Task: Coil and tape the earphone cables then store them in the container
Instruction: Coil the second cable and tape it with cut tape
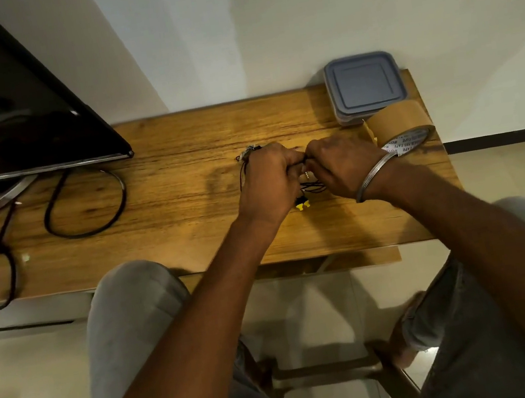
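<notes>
Wooden worktop (168,192) carries it all. Nearest its front edge show the yellow ear tips (303,205). Just beyond, mid-worktop, the left hand (268,181) and right hand (341,163) meet, each grip curled and pinching the black earphone cable (314,187). Further, at the right edge, sits the tape roll (400,127). The container (365,86), lid on, fills the far right corner. If one pinch slackens while reaching for tape, the loops would likely spring apart.

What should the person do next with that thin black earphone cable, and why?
Probably tuck the loose strands into the coil before reaching for tape. Both the left hand and right hand pinch the thin black earphone cable, strands and yellow ear tips hang out below, and the brown tape roll sits untouched by the lidded grey plastic container.
</notes>
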